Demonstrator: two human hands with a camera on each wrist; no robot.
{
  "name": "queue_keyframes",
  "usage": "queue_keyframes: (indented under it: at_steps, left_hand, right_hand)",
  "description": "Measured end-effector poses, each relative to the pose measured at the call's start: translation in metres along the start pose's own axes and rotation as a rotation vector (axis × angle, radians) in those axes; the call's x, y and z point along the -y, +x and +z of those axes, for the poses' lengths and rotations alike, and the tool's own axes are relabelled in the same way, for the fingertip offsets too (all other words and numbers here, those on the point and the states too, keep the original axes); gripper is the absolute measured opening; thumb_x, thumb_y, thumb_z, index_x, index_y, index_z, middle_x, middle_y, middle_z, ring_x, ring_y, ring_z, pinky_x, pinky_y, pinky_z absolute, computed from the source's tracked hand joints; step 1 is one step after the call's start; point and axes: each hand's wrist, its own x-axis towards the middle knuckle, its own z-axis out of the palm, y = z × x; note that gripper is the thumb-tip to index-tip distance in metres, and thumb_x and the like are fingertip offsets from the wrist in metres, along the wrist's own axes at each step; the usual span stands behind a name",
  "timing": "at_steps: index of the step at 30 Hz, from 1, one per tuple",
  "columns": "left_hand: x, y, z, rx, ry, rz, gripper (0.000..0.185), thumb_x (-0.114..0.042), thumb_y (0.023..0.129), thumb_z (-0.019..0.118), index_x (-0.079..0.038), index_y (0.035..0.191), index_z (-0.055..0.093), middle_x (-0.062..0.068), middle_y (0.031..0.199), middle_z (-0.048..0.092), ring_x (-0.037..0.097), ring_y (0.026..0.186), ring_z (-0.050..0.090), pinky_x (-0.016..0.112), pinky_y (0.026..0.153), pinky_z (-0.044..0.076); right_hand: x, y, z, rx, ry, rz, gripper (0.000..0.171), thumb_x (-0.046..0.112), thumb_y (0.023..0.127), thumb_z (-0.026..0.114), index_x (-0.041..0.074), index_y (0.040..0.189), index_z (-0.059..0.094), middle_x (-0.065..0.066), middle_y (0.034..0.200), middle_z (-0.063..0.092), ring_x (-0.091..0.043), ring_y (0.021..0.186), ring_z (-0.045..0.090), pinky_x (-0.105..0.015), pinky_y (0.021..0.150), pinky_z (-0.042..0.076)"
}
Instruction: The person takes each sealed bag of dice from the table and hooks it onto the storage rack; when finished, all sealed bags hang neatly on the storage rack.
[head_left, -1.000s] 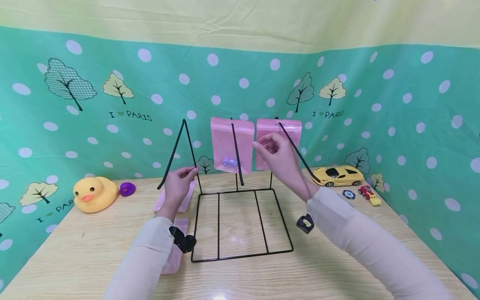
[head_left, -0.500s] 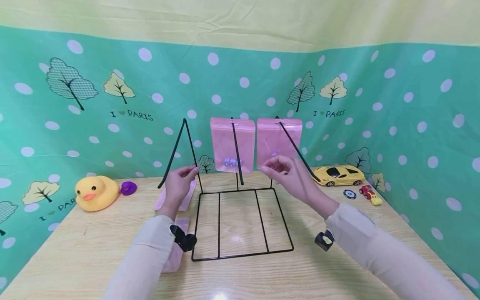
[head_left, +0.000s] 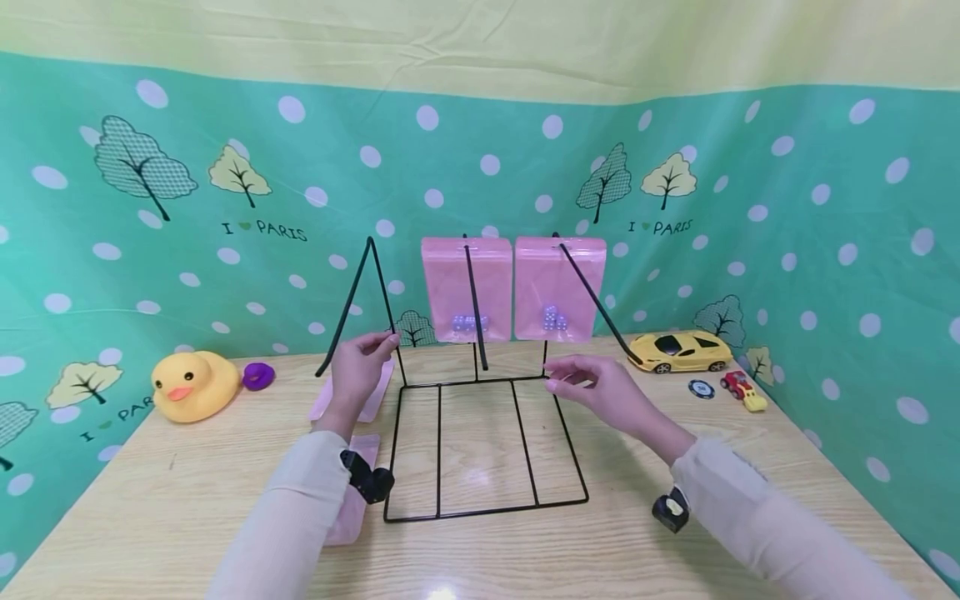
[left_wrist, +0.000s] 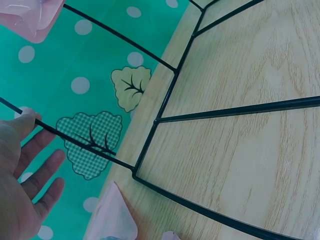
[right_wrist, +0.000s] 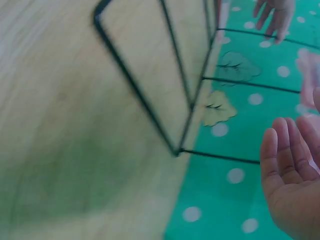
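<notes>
Wire rack sits mid-frame on the wooden table, its flat base toward me and three slanted hooks rising at the far edge. A second ago my right hand was up at the right pink bag, fingers on its top; now it has dropped away to lower right of the bag, fingers loosely apart and holding nothing — so I judge that bag hung and settled, small dice pooled at its bottom. The middle pink bag hangs just beside it. My left hand still pinches the left hook's upright wire, which carries no bag. Each bag hangs long axis vertical, opening at top; the rack's hooks slope down toward me. More pink bags lie flat by my left sleeve.
</notes>
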Motion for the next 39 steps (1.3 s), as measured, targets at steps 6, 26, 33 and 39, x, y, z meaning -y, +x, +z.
queue_keyframes:
  at_steps: [6,26,33,39]
  left_hand:
    - [0.002,0.001,0.001,-0.004,-0.01,-0.017,0.035,-0.027,0.103,0.063,-0.003,0.129,0.069,0.018,0.127,0.068,0.031,0.114,0.065,0.042,0.1,0.048]
    - [0.001,0.001,0.002,-0.019,0.011,-0.028,0.034,-0.027,0.103,0.064,-0.004,0.128,0.069,0.017,0.127,0.069,0.031,0.112,0.066,0.04,0.096,0.05]
    - [0.002,0.001,0.002,-0.003,0.001,-0.031,0.034,-0.027,0.103,0.063,-0.005,0.129,0.069,0.017,0.127,0.069,0.029,0.113,0.064,0.041,0.098,0.049]
    - [0.003,0.0,0.001,-0.005,-0.001,-0.029,0.034,-0.027,0.103,0.064,-0.005,0.128,0.07,0.016,0.126,0.069,0.029,0.112,0.064,0.042,0.098,0.049]
  right_hand:
    - [-0.027,0.006,0.007,-0.012,-0.013,0.075,0.042,0.027,0.097,0.072,0.002,0.13,0.067,-0.006,0.109,0.073,-0.023,0.1,0.066,-0.037,0.087,0.054]
    - [-0.06,0.054,0.016,-0.122,0.0,0.15,0.045,0.029,0.099,0.07,0.002,0.134,0.062,-0.018,0.117,0.069,-0.035,0.108,0.065,-0.046,0.092,0.054]
    - [-0.062,0.064,0.017,-0.167,0.102,0.144,0.04,0.027,0.097,0.072,0.002,0.125,0.06,-0.019,0.118,0.067,-0.034,0.107,0.064,-0.049,0.093,0.053]
    - [-0.062,0.068,0.017,-0.176,0.188,0.163,0.046,0.028,0.096,0.073,0.004,0.131,0.055,-0.018,0.12,0.064,-0.028,0.102,0.061,-0.048,0.089,0.055]
